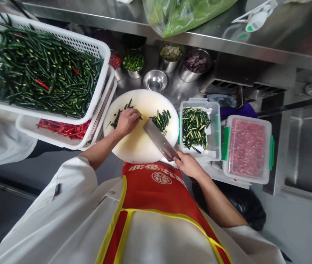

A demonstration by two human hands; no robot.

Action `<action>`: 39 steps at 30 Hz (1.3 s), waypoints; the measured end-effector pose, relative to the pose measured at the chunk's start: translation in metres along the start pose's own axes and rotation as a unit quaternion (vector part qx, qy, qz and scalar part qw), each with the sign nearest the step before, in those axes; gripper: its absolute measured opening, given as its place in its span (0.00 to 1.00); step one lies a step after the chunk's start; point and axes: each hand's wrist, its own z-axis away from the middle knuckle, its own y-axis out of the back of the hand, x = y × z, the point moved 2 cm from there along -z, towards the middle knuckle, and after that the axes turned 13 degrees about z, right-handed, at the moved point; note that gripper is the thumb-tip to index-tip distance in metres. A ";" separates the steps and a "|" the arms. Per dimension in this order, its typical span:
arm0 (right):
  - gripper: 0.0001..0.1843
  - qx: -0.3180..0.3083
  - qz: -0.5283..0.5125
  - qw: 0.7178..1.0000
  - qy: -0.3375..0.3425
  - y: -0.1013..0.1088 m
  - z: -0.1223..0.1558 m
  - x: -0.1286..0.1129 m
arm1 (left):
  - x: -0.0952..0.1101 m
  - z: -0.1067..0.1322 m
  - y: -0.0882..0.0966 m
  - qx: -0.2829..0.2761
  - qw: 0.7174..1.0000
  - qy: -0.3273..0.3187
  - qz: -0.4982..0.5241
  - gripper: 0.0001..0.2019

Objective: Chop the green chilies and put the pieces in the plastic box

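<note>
On the round white cutting board, my left hand is closed, with the dark tip of a green chili showing at its fingertips. Whole green chilies lie just beyond and left of that hand. My right hand grips the handle of a cleaver, whose broad blade slants over the board's right half. Cut green chili pieces are heaped beside the blade's far end. To the board's right, a clear plastic container holds more cut green chilies.
A white basket of green chilies is stacked at left above red chilies. Behind the board stand a metal bowl and several tins of chopped vegetables. A lidded container sits right. Another person's white sleeve shows at far left.
</note>
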 end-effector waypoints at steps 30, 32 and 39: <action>0.08 -0.076 0.079 0.994 0.025 0.045 0.014 -0.014 | 0.023 0.067 -0.067 -0.059 0.984 -0.052 0.159 0.13; 0.09 -0.086 0.082 0.993 0.028 0.042 0.007 -0.018 | 0.024 0.066 -0.068 -0.066 0.983 -0.050 0.163 0.13; 0.11 -0.020 0.059 0.998 0.006 0.013 -0.053 -0.045 | 0.027 0.063 -0.065 -0.079 0.982 -0.048 0.162 0.12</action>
